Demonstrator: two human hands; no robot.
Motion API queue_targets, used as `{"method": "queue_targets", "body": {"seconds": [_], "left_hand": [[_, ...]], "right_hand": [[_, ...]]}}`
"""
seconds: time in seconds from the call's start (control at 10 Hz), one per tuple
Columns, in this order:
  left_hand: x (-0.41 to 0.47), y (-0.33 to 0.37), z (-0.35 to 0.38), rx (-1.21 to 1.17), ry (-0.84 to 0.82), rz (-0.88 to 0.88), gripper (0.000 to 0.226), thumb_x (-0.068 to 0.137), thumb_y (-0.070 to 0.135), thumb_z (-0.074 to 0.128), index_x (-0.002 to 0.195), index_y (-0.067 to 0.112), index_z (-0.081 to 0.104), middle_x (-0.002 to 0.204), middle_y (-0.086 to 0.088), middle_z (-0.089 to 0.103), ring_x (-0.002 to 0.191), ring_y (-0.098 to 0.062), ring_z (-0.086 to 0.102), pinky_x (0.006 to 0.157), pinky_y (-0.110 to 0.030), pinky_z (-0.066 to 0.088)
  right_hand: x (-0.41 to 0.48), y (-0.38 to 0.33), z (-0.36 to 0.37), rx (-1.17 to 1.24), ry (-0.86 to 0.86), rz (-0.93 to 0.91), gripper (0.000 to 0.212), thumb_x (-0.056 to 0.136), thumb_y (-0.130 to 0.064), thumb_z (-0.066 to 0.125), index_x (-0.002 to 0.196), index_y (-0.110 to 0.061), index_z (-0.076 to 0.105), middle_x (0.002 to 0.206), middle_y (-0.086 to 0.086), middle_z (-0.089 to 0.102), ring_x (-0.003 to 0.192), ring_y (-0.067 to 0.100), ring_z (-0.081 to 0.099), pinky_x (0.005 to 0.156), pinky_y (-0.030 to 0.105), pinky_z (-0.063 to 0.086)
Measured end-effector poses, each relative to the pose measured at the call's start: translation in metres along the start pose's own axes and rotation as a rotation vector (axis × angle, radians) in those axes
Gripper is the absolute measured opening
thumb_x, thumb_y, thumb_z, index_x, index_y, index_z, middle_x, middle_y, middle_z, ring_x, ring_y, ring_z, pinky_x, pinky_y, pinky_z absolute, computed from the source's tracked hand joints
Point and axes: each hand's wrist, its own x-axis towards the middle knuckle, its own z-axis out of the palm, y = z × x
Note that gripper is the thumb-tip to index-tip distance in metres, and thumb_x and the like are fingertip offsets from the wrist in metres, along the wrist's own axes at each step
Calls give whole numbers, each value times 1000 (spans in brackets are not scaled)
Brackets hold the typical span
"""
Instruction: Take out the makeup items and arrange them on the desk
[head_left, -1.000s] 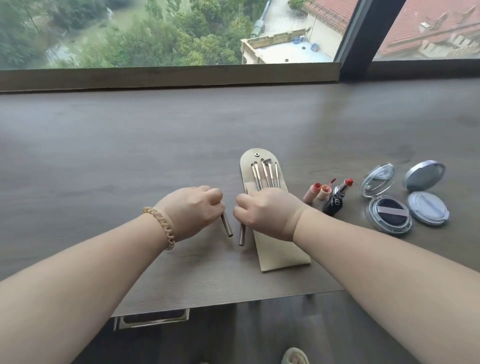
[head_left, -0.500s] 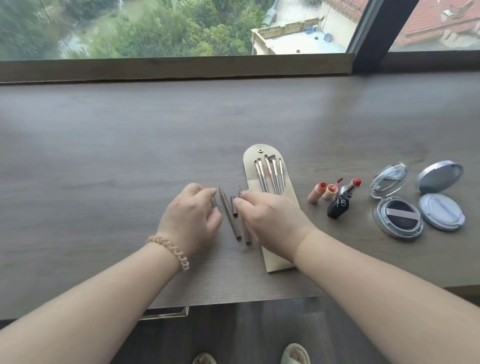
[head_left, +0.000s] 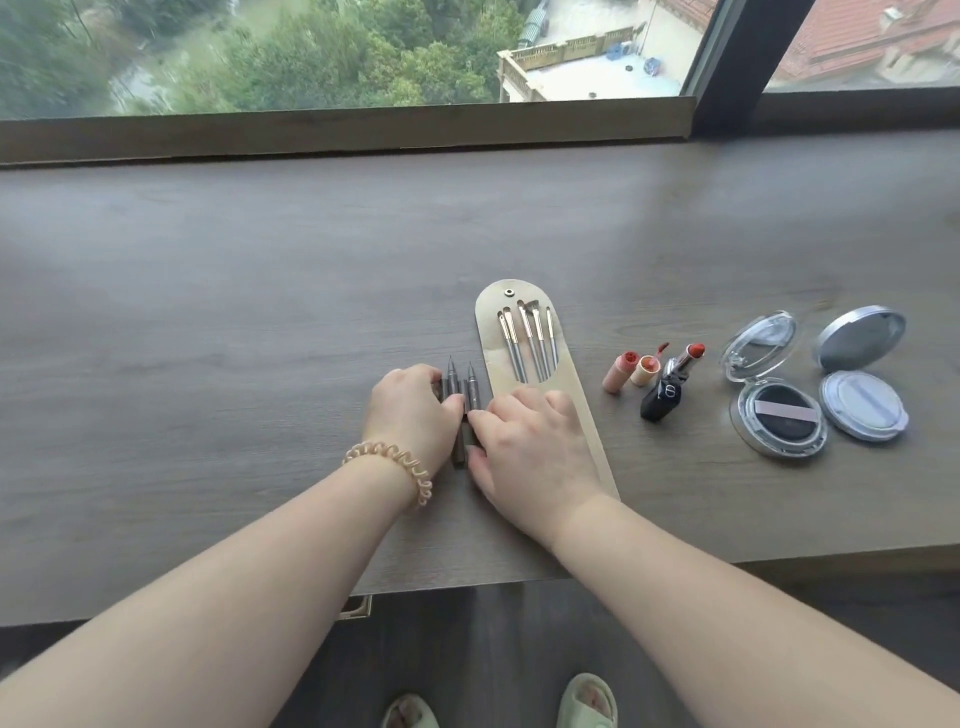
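Two grey pointed makeup pens (head_left: 451, 378) lie side by side on the desk (head_left: 208, 322), tips facing the window. My left hand (head_left: 410, 415) curls over their left side, thumb pressed on one pen. My right hand (head_left: 530, 447) lies flat with fingers apart on the lower part of the beige brush pouch (head_left: 498, 301), its index tip and thumb touching the right pen. Several small brushes (head_left: 527, 343) sit in the pouch. To the right lie two pink tubes (head_left: 618, 371), an uncapped red lipstick (head_left: 670, 387) and two open cushion compacts (head_left: 779, 415), (head_left: 862, 400).
The window ledge (head_left: 337, 130) runs along the far side of the desk. The desk's near edge (head_left: 779, 556) is just below my forearms, with a metal drawer handle (head_left: 358, 605) under it. My slippered feet (head_left: 587, 699) show on the dark floor.
The pens were held upright in my fists, then laid down slanted. Now they lie straight and parallel, pushed together between my hands, and my right hand has flattened onto the pouch.
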Motion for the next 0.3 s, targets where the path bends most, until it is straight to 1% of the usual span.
{"method": "queue_targets", "body": {"seconds": [0.1,0.2,0.3], "left_hand": [[-1,1,-2,-20,-14,-27,40,83,32,63,118,13,62,111,-9,66,111,-23,56,98,-28,38],[-6,1,-5,-42,-12,-53,45,83,34,63,123,13,59,117,-8,63,115,-22,55,98,-30,39],[-15,6,-16,-42,-49,-118,50,84,35,62,129,15,52,126,-8,56,116,-21,53,95,-30,40]], "right_hand": [[-2,1,-6,28,19,-1,28,74,-40,46,77,-22,67,77,-4,64,84,23,60,72,37,41],[-11,11,-11,71,56,-22,32,76,-39,39,78,-23,67,79,-4,64,84,22,59,74,36,34],[-25,39,-20,163,166,-26,28,76,-36,45,82,-23,69,81,-4,65,83,23,60,74,35,30]]}}
